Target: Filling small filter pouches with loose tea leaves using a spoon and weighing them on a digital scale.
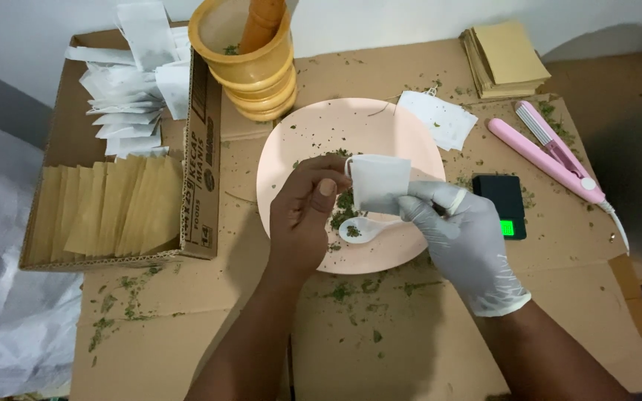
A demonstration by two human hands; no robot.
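Bare left hand pinches a small white paper sachet over the round pink plate; gloved right hand grips the sachet's lower edge and a white plastic spoon of green herb.

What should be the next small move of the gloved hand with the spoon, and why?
Probably tip the white spoon up into the small white bag: the right hand holds it loaded with green herb just below the bag, which the left hand pinches above the pink plate.

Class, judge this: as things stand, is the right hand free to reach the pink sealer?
Probably not at once: the right hand is gloved and holds a spoon and the bag. The path to the sealer looks open.
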